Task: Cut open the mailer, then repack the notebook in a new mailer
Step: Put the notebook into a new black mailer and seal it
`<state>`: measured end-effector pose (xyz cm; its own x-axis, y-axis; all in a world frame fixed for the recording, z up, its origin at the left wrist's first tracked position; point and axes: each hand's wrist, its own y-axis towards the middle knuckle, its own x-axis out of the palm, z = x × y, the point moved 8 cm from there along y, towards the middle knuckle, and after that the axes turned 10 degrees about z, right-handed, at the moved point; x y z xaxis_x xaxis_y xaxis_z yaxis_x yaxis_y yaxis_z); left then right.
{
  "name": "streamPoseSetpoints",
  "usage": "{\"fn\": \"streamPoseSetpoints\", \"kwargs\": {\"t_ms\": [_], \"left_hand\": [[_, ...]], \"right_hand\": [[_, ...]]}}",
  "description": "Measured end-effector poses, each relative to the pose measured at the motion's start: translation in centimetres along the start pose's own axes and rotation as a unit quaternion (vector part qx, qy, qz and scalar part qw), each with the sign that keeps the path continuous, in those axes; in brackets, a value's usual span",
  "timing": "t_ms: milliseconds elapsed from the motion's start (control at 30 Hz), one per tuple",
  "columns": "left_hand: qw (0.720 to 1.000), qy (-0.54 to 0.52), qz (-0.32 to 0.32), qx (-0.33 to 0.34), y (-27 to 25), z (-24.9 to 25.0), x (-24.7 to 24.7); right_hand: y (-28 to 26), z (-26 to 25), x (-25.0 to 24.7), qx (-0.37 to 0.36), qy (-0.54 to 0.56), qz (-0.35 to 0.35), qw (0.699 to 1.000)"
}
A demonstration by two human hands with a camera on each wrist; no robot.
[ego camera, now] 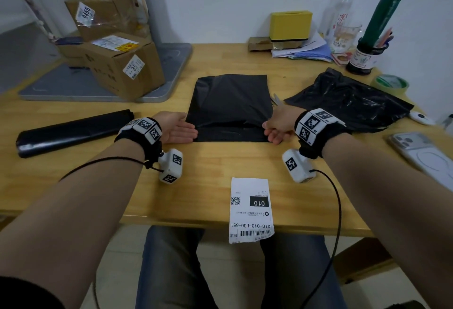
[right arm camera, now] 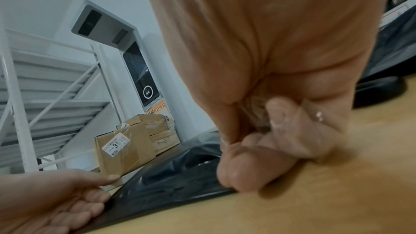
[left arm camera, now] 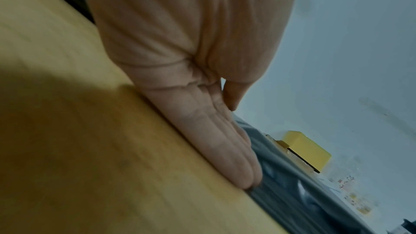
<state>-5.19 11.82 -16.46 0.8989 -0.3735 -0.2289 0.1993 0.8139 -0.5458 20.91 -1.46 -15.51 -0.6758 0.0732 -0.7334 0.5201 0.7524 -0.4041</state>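
A flat black mailer lies in the middle of the wooden table, with a crease across its near end. No notebook shows; whether it lies inside I cannot tell. My left hand rests on its edge on the table, fingers straight, their tips against the mailer's left side. My right hand sits at the right side with fingers curled. In the right wrist view its thumb lies on the mailer and the curled fingers meet its edge.
A crumpled black mailer lies at the right, scissors partly under it. A roll of black bags lies left. A shipping label overhangs the front edge. Phone, tape roll and cardboard boxes ring the area.
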Motion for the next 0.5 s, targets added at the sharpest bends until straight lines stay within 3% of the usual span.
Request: {"fn": "streamPoseSetpoints", "kwargs": {"t_ms": [133, 267, 367, 500], "left_hand": [[0.993, 0.105, 0.024, 0.049, -0.8, 1.1, -0.1], [0.984, 0.106, -0.022, 0.141, -2.4, 3.7, 3.6], [0.983, 0.084, -0.079, 0.141, -3.3, 4.5, 6.7], [0.986, 0.093, -0.110, 0.086, -2.8, 3.6, 9.1]], "right_hand": [[-0.3, 0.6, -1.1, -0.019, -0.023, 0.011, 1.000], [-0.7, -1.3, -1.7, -0.034, 0.175, 0.008, 0.984], [-1.1, -4.5, -0.7, -0.080, 0.217, -0.026, 0.973], [-0.8, -6.8, 2.5, -0.103, 0.107, -0.084, 0.985]]}}
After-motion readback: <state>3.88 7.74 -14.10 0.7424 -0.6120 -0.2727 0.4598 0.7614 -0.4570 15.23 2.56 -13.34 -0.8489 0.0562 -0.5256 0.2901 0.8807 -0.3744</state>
